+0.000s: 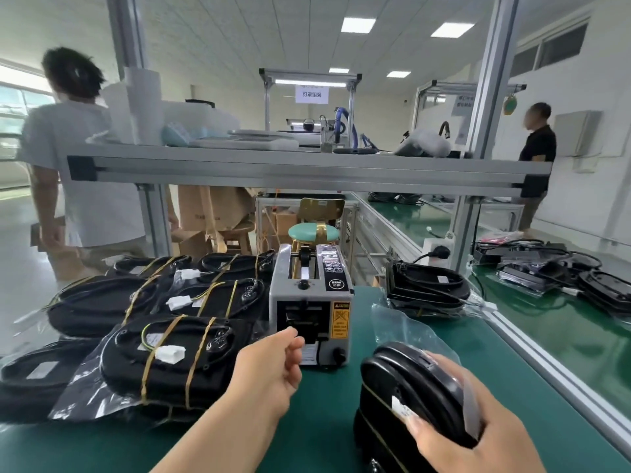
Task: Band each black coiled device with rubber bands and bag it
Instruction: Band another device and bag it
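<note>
Gripping the black device by its rim, right hand wrapped firm — looks stiff, slippery in plastic — left hand half-curled, grasp unclear.

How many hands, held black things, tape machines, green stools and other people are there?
Hands: 2, left hand, right hand
Held black coiled device: 1
Tape dispenser: 1
Green stool: 1
Other people: 2, pale-shirted person, black-shirted person
Total: 7
</note>
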Motion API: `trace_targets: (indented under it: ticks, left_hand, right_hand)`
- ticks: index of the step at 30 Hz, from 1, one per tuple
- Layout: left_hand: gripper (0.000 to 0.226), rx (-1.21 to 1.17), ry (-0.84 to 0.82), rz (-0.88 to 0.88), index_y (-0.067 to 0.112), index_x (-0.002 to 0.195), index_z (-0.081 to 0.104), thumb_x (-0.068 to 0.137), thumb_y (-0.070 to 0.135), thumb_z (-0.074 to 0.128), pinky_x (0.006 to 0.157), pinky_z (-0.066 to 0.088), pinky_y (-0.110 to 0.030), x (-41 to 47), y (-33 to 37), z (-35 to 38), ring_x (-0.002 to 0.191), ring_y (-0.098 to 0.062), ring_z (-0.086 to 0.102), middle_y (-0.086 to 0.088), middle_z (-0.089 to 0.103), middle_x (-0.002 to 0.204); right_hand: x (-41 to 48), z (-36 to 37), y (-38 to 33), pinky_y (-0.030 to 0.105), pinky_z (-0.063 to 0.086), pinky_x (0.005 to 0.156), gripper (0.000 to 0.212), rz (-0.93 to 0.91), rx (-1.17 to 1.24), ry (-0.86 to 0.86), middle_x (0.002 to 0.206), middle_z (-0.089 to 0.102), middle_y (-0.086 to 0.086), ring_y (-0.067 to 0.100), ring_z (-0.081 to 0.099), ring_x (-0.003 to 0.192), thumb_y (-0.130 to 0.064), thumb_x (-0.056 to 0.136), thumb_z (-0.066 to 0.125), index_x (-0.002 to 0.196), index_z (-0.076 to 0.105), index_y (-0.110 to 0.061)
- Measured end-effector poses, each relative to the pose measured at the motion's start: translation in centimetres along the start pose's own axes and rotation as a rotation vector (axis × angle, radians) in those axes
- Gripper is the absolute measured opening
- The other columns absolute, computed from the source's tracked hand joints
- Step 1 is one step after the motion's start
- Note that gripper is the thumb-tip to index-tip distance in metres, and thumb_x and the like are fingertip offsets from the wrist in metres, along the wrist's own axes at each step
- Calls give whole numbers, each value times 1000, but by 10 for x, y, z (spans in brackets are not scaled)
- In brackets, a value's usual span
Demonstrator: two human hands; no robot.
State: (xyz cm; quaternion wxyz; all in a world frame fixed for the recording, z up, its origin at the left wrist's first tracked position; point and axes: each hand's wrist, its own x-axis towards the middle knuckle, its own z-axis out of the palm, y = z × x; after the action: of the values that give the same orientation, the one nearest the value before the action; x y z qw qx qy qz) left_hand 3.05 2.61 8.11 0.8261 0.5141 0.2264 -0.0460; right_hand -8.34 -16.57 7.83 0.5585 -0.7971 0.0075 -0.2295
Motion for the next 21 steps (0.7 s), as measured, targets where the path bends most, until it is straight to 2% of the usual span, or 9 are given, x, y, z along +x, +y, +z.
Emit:
trace_targets:
  ticks: [2, 3, 8, 12, 15, 18, 21]
  left_hand:
    - [16, -26, 16, -48, 6, 80, 66, 94, 13, 65, 34, 36, -14, 10, 3, 7, 41, -3, 50, 3, 59, 52]
    - [17, -30, 18, -68, 6, 80, 65, 95, 14, 64, 34, 35, -14, 14, 4, 11, 42, -3, 51, 3, 59, 53]
    - [14, -63, 24, -134, 6, 91, 68, 94, 20, 68, 34, 35, -12, 26, 8, 27, 33, -2, 52, 4, 59, 49]
    - [17, -122, 75, -138, 8, 105, 66, 91, 14, 71, 33, 38, -13, 32, 7, 38, 43, -6, 58, -1, 66, 59]
    - [8, -216, 84, -149, 8, 98, 62, 97, 16, 60, 35, 37, -12, 38, 6, 43, 36, -5, 57, -1, 67, 62]
    - [23, -214, 36, -134, 9, 80, 56, 100, 16, 48, 48, 36, -17, 39, 5, 47, 52, -3, 57, 1, 61, 68]
    - [10, -184, 118, -96, 2, 96, 59, 96, 9, 51, 50, 37, -21, 35, 5, 51, 58, -8, 56, -1, 58, 69]
  right_hand:
    - [1, 1, 1, -12, 29, 68, 56, -13, -81, -20, 79, 57, -52, -33, 50, 78, -7, 65, 85, 103, 66, -44]
    - [0, 1, -1, -12, 28, 68, 57, -11, -69, -19, 78, 57, -51, -33, 51, 77, -6, 64, 86, 102, 66, -44]
    - [-7, -2, 4, -7, 38, 70, 66, -53, 18, -24, 87, 73, -28, -14, 66, 79, 0, 58, 87, 101, 70, -48]
    - [-6, -4, 5, -3, 42, 74, 75, -69, -6, -40, 89, 73, -29, -14, 66, 82, 2, 58, 88, 101, 68, -56]
    - [-8, -6, 3, 10, 50, 81, 70, -56, 29, -80, 93, 74, -24, -8, 69, 86, 0, 59, 87, 105, 69, -50]
    - [-11, -6, -2, 2, 47, 77, 69, -51, -26, -107, 93, 74, -24, -7, 70, 86, 1, 58, 87, 111, 69, -41]
    - [-10, -8, 1, -2, 43, 76, 70, -66, -46, -107, 93, 74, -26, -9, 69, 86, -1, 58, 87, 111, 69, -42]
